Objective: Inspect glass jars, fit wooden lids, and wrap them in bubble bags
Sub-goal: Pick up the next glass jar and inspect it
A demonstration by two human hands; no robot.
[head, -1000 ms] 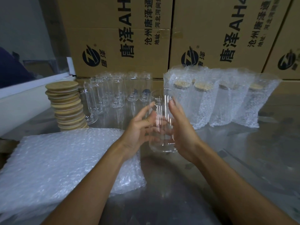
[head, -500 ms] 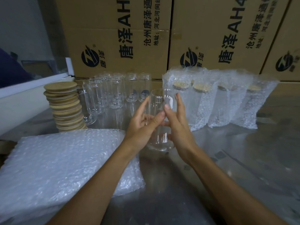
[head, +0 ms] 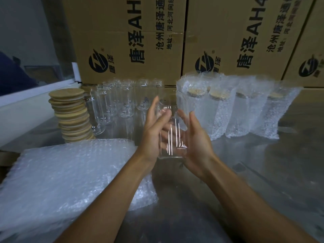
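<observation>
Both hands — left hand (head: 152,132), right hand (head: 196,142) — cradle the glass jar (head: 172,137) (lidless), fingers straight, uncurled.

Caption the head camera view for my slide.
Both hands, left and right, hold a lidless glass jar above the table for inspection.

— What do we see on the metal table (head: 263,172)?

— We see a stack of wooden lids (head: 70,114) at left, bare glass jars (head: 121,100) beside it, four bubble-wrapped jars (head: 233,109) standing at right, a pile of bubble bags (head: 66,176) lying near us, and cardboard boxes (head: 129,39) behind.
</observation>
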